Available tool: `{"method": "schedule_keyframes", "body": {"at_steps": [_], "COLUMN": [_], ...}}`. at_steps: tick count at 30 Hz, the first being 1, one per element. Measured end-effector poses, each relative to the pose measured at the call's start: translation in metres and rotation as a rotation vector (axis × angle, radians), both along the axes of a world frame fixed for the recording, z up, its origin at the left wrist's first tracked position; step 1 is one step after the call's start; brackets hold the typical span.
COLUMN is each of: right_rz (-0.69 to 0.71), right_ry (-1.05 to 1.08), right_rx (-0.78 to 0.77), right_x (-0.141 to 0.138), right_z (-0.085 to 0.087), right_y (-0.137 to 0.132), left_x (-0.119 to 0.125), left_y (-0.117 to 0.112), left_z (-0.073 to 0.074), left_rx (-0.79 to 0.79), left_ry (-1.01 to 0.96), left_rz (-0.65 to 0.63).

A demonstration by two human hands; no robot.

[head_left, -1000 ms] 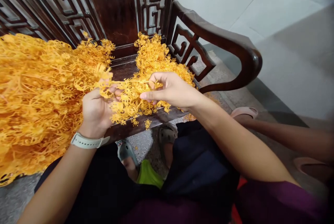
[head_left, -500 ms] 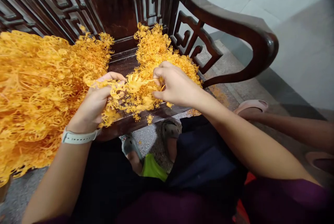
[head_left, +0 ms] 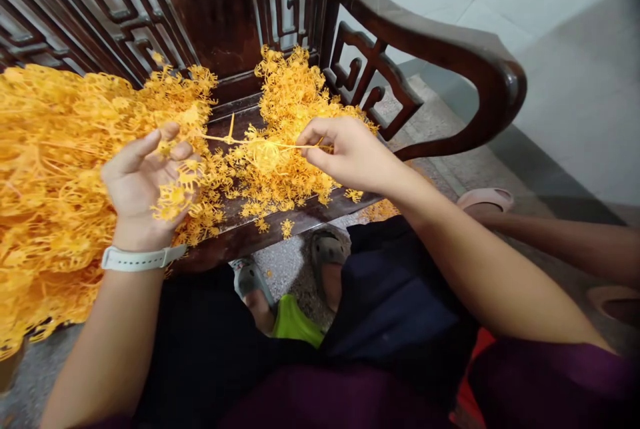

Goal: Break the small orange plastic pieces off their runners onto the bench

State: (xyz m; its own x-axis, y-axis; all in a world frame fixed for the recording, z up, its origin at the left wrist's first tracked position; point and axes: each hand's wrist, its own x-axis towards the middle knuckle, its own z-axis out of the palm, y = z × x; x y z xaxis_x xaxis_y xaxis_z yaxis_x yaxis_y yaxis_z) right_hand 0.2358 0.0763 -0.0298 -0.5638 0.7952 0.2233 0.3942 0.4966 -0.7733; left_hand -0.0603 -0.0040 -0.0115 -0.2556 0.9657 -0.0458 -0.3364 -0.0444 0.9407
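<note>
Thumb and fingers of my right hand [head_left: 345, 149] are closed in a pinch on a thin yellow plastic stem [head_left: 240, 141]. That stem reaches left, mostly bare, with a small side prong sticking up. My left hand [head_left: 147, 182], wearing a pale watch strap [head_left: 143, 258], is turned palm up with its fingers apart. Loose yellow plastic flower pieces [head_left: 175, 196] show against its palm; whether they rest there or are dropping, I cannot tell. Beneath and between the hands spreads a pile of small yellow plastic flowers [head_left: 295, 102] on the dark wooden bench [head_left: 235, 126].
A large heap of yellow plastic flower sprays [head_left: 60, 169] covers the bench's left side. The carved armrest [head_left: 440, 49] curves at the right. Below are my shoes, a bright green object [head_left: 295, 322] and speckled floor. Another person's leg and pink shoe [head_left: 485, 199] are at the right.
My left hand has let go of the stem, moved left and turned palm up with its fingers spread. The stem now shows bare between the hands. My right hand keeps its pinch.
</note>
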Motion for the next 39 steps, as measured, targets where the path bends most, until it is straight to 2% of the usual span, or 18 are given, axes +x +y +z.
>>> {"method": "schedule_keyframes", "body": {"at_steps": [3, 6, 11, 14, 16, 17, 19, 21, 23, 24, 26, 29, 31, 34, 36, 39], "right_rz": [0.002, 0.049, 0.142, 0.241, 0.326, 0.371, 0.456, 0.524, 0.556, 0.562, 0.576, 0.607, 0.594, 0.54, 0.525, 0.544], "right_ry": [0.12, 0.25, 0.484, 0.583, 0.62, 0.629, 0.63, 0.61, 0.567, 0.545, 0.501, 0.441, 0.392, 0.325, 0.284, 0.231], "right_rx": [-0.079, -0.251, -0.523, -0.617, -0.649, -0.655, -0.644, -0.595, -0.526, -0.491, -0.436, -0.39, -0.377, -0.393, -0.401, -0.38], "right_x": [0.004, 0.009, 0.015, 0.02, 0.022, 0.023, 0.022, 0.018, 0.01, 0.005, -0.004, -0.013, -0.013, -0.011, -0.009, -0.008], "right_z": [0.003, 0.008, 0.016, 0.021, 0.023, 0.023, 0.024, 0.025, 0.026, 0.027, 0.028, 0.029, 0.028, 0.025, 0.023, 0.024], "right_y": [0.004, 0.006, 0.005, 0.002, 0.0, -0.001, -0.005, -0.01, -0.016, -0.02, -0.028, -0.037, -0.038, -0.034, -0.03, -0.024], "left_x": [0.006, 0.011, 0.019, 0.02, 0.017, 0.016, 0.014, 0.019, 0.032, 0.042, 0.065, 0.089, 0.09, 0.074, 0.063, 0.054], "left_y": [-0.001, 0.001, 0.003, 0.004, 0.006, 0.006, 0.006, 0.001, -0.009, -0.015, -0.028, -0.044, -0.048, -0.047, -0.044, -0.041], "left_z": [0.004, 0.001, -0.006, -0.004, -0.005, -0.006, -0.009, -0.013, -0.015, -0.015, -0.015, -0.012, -0.01, -0.006, -0.004, 0.001], "left_rx": [0.007, 0.103, 0.124, 0.075, 0.042, 0.051, 0.165, 0.382, 0.6, 0.675, 0.676, 0.39, 0.176, 0.021, 0.01, 0.076], "left_ry": [-0.071, 0.024, 0.123, 0.115, 0.141, 0.187, 0.412, 0.731, 0.961, 0.994, 0.86, 0.62, 0.527, 0.482, 0.524, 0.69], "left_rz": [0.155, 0.243, 0.254, 0.247, 0.301, 0.35, 0.477, 0.605, 0.637, 0.592, 0.343, -0.099, -0.296, -0.438, -0.484, -0.536]}}
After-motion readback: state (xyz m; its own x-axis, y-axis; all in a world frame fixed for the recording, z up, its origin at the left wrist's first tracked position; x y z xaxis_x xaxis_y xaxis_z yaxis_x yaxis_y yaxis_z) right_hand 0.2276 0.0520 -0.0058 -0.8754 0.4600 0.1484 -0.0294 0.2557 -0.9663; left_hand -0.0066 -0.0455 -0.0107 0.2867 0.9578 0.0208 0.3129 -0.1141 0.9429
